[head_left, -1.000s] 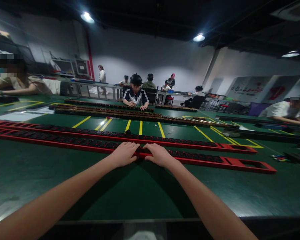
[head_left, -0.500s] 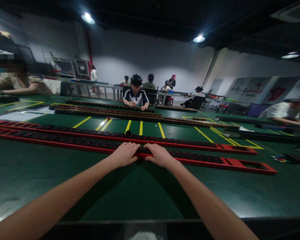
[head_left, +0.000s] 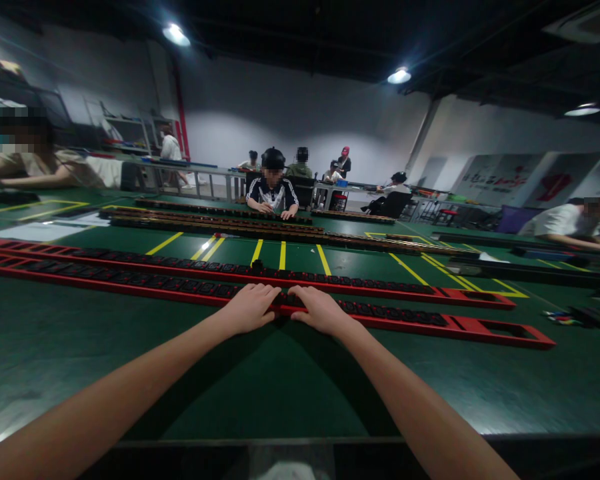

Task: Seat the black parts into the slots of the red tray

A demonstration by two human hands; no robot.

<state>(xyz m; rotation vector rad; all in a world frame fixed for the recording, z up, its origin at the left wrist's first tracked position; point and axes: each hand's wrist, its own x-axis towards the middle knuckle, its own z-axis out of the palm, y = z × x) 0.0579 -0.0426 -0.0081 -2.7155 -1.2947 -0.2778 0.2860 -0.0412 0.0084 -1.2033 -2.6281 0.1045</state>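
Observation:
Two long red frames lie side by side across the green table, the near frame (head_left: 500, 335) and the far frame (head_left: 480, 298), both lined with black pieces. My left hand (head_left: 253, 308) rests on the near frame around its middle, fingers over the far side and thumb on the near edge. Just right of it, my right hand (head_left: 320, 310) grips the same frame in the same way. A small gap with black pieces shows between the hands. One small black part (head_left: 257, 265) stands up from the far frame, beyond my left hand.
Dark long strips (head_left: 220, 223) lie farther back on the green table (head_left: 300, 393), with yellow tape lines. White paper (head_left: 40, 231) is at the left, cables (head_left: 563, 319) at the right. A person (head_left: 273, 190) sits opposite; others sit at both sides.
A person in white in the background has moved left and bent over. My hands and the red frames look unchanged.

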